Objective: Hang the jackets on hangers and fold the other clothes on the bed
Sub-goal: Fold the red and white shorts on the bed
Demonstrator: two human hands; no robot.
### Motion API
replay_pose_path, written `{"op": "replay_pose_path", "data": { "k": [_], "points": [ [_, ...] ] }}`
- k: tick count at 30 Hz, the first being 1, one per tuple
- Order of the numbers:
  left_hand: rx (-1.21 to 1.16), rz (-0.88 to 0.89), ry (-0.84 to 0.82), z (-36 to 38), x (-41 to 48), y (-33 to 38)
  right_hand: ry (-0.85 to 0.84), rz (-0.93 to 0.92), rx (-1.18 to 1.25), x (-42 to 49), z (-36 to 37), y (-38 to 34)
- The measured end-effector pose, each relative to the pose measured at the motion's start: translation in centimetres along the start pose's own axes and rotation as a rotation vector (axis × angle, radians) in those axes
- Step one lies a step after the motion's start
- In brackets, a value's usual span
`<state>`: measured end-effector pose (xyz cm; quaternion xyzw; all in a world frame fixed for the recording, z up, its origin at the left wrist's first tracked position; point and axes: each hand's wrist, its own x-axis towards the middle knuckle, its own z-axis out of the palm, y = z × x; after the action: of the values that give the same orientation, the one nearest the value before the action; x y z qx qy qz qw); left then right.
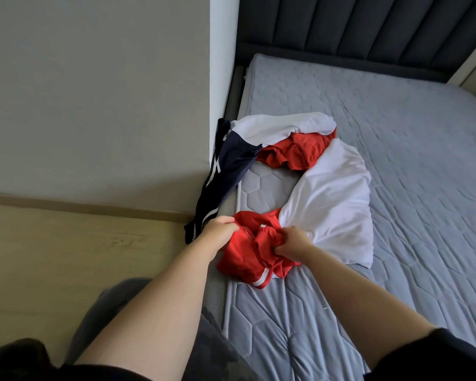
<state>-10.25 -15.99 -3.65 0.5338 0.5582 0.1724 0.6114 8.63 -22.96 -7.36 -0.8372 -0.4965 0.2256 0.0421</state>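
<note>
A crumpled red garment with white trim [245, 257] lies at the near left edge of the bed [396, 188]. My left hand [219, 229] pinches its left edge. My right hand [293, 242] grips a bunch of its cloth near the collar. Beyond it a white garment [333, 199] is spread on the mattress. A second red garment [297, 152] lies further back, partly under another white garment [280, 127]. A navy garment with white stripes [231, 166] hangs over the bed's left edge toward the floor.
A grey wall corner [217, 78] stands close to the bed's left side. The dark padded headboard [368, 31] is at the back. Wooden floor [66, 257] lies to the left. The right part of the grey quilted mattress holds no clothes.
</note>
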Motion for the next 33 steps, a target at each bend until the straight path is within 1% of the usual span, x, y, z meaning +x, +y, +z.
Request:
{"op": "replay_pose_path", "data": {
  "k": [3, 4, 6, 7, 9, 10, 11, 12, 13, 14, 15, 16, 17, 18, 19, 20, 21, 22, 23, 24, 25, 27, 29, 31, 33],
  "points": [
    [-0.018, -0.036, 0.053, -0.3, 0.0, 0.6, 0.033, 0.027, 0.164, -1.0, -0.8, -0.6],
    [-0.024, -0.047, 0.084, -0.5, 0.0, 0.9, 0.033, 0.028, 0.265, -1.4, -1.4, -0.8],
    [-0.102, -0.085, 0.136, -0.8, 0.2, 1.4, 0.036, 0.041, 0.546, -2.2, -3.2, -1.6],
    [-0.171, -0.125, 0.126, -1.0, 0.3, 1.7, 0.025, 0.032, 0.7, -2.7, -4.2, -2.2],
    [-0.271, -0.166, 0.067, -1.0, 0.5, 2.2, -0.074, -0.064, 0.98, -3.3, -6.2, -2.9],
    [-0.304, -0.181, 0.02, -1.0, 0.3, 2.5, -0.158, -0.137, 1.055, -3.6, -7.2, -3.1],
    [-0.307, -0.215, -0.033, -0.9, 0.0, 2.6, -0.241, -0.196, 1.044, -3.9, -8.4, -3.2],
    [-0.287, -0.253, -0.092, -0.6, -0.2, 2.6, -0.316, -0.227, 0.91, -4.1, -9.4, -3.3],
    [-0.243, -0.294, -0.144, -0.4, -0.3, 2.3, -0.364, -0.239, 0.645, -4.0, -10.3, -3.3],
    [-0.196, -0.311, -0.174, -0.1, -0.3, 2.0, -0.388, -0.224, 0.327, -3.9, -11.0, -3.2],
    [-0.128, -0.297, -0.17, 0.2, -0.2, 1.6, -0.426, -0.19, 0.025, -3.6, -11.3, -2.9],
    [-0.031, -0.25, -0.137, 0.5, -0.1, 1.6, -0.493, -0.127, -0.199, -3.2, -11.2, -2.8],
    [0.102, -0.177, -0.105, 0.6, 0.1, 1.4, -0.562, -0.043, -0.313, -2.9, -10.9, -2.7],
    [0.242, -0.113, -0.08, 0.7, 0.4, 1.3, -0.565, 0.021, -0.359, -2.5, -10.2, -2.6],
    [0.349, -0.065, -0.063, 0.8, 0.7, 1.3, -0.462, 0.049, -0.353, -2.2, -9.5, -2.6],
    [0.394, -0.054, -0.063, 0.9, 0.8, 1.1, -0.28, 0.03, -0.342, -2.0, -8.9, -2.7],
    [0.399, -0.077, -0.093, 1.1, 0.8, 0.8, -0.093, -0.028, -0.335, -1.9, -8.0, -2.7],
    [0.397, -0.094, -0.133, 1.3, 0.9, 0.4, 0.021, -0.105, -0.357, -1.8, -6.9, -2.8],
    [0.418, -0.112, -0.155, 1.4, 0.7, 0.1, 0.058, -0.19, -0.412, -1.8, -6.1, -3.1],
    [0.48, -0.123, -0.14, 1.5, 0.7, -0.2, 0.056, -0.266, -0.478, -1.8, -5.4, -3.3],
    [0.554, -0.131, -0.091, 1.6, 0.8, -0.4, 0.038, -0.334, -0.535, -1.8, -4.8, -3.5],
    [0.647, -0.174, 0.05, 1.3, 1.0, -0.6, -0.02, -0.394, -0.578, -2.0, -4.2, -3.9],
    [0.561, -0.219, 0.098, 1.0, 1.5, -0.8, -0.043, -0.358, -0.603, -2.2, -4.6, -4.2],
    [0.414, -0.22, 0.078, 1.0, 1.9, -0.8, -0.042, -0.299, -0.611, -2.3, -5.2, -4.4],
    [0.379, -0.192, 0.074, 1.2, 2.0, -0.7, -0.12, -0.223, -0.584, -2.8, -5.8, -4.6]
  ]
}}
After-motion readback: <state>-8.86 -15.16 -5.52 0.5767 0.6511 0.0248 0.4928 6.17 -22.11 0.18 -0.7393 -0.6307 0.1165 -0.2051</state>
